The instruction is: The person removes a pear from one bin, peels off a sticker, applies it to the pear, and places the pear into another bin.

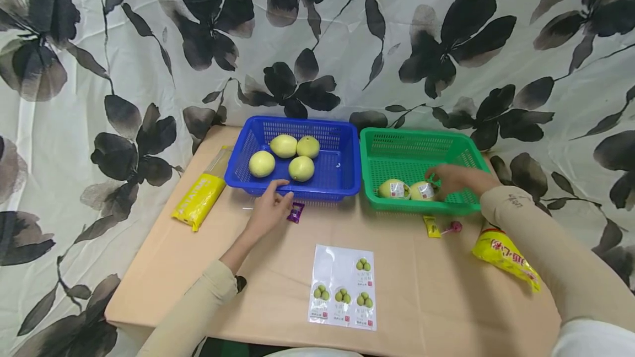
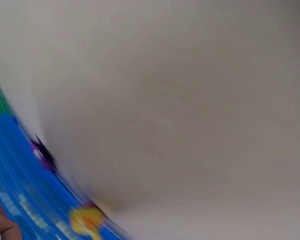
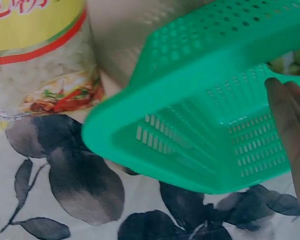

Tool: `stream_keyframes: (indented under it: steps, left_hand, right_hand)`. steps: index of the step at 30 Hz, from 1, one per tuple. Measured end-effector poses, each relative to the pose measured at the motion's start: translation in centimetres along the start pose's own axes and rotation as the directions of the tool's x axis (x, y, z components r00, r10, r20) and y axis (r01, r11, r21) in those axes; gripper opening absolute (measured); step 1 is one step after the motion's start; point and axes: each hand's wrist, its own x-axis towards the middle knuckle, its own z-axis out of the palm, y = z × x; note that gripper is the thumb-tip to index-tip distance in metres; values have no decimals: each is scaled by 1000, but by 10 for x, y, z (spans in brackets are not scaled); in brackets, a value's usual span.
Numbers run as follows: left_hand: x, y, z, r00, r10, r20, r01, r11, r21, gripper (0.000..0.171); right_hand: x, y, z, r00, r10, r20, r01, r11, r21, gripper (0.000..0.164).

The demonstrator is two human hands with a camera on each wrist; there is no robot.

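My right hand (image 1: 448, 178) reaches into the green basket (image 1: 412, 136), its fingers bent around the far side of a pale green round fruit (image 1: 423, 191) with a white label. Another labelled pale green fruit (image 1: 393, 189) lies beside it. In the right wrist view, the fingers (image 3: 290, 117) show at the right edge. My left hand (image 1: 270, 208) is at the near rim of the blue basket (image 1: 339, 125), thumb and index finger apart, a purple-wrapped candy (image 1: 295, 212) close by. Several unlabelled pale green fruits (image 1: 301, 168) sit in the blue basket.
A sheet of fruit stickers (image 1: 342, 288) lies at the table's front. A yellow packet (image 1: 200, 200) is left of the blue basket. Near the green basket lie a small yellow packet (image 1: 431, 227), a pink lollipop (image 1: 455, 227) and a yellow bag (image 1: 506, 255). A floral cloth (image 1: 347, 43) hangs behind.
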Motion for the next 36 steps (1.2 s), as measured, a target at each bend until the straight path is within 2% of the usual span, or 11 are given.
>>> stream_keyframes:
  steps: [4, 9, 14, 20, 24, 28, 32, 34, 36]
  left_hand:
    - [0, -17, -28, 999, -33, -42, 33, 999, 21, 47]
    - [0, -33, -54, 991, -60, -122, 71, 994, 87, 47]
    - [2, -36, -61, 991, -39, -130, 48, 997, 67, 44]
    - [3, -35, -58, 989, -35, -142, 47, 996, 77, 38]
    - [3, -39, -57, 988, -50, -149, 64, 994, 91, 38]
    - [2, -41, -57, 986, -49, -158, 63, 994, 85, 38]
    - [2, -41, -57, 986, -27, -164, 40, 996, 79, 36]
    - [3, -41, -56, 986, -14, -165, 28, 996, 83, 36]
    - [4, -40, -56, 986, -3, -165, 18, 996, 88, 36]
  right_hand:
    - [-2, -16, -11, 998, -4, -60, 3, 1000, -22, 74]
    - [4, -55, -29, 977, -92, -191, 88, 996, -30, 70]
    - [28, -105, -38, 942, -168, -289, 172, 985, -10, 58]
    - [67, -176, -34, 918, -184, -353, 204, 979, 20, 49]
    - [95, -220, -28, 925, -178, -334, 182, 983, -22, 42]
    - [120, -254, -20, 955, -111, -275, 114, 993, -8, 47]
    - [139, -275, -12, 975, -25, -221, 38, 998, 54, 59]
    - [146, -280, -8, 977, 4, -214, 10, 998, 63, 63]
    - [151, -282, -5, 977, 23, -213, -10, 998, 63, 61]
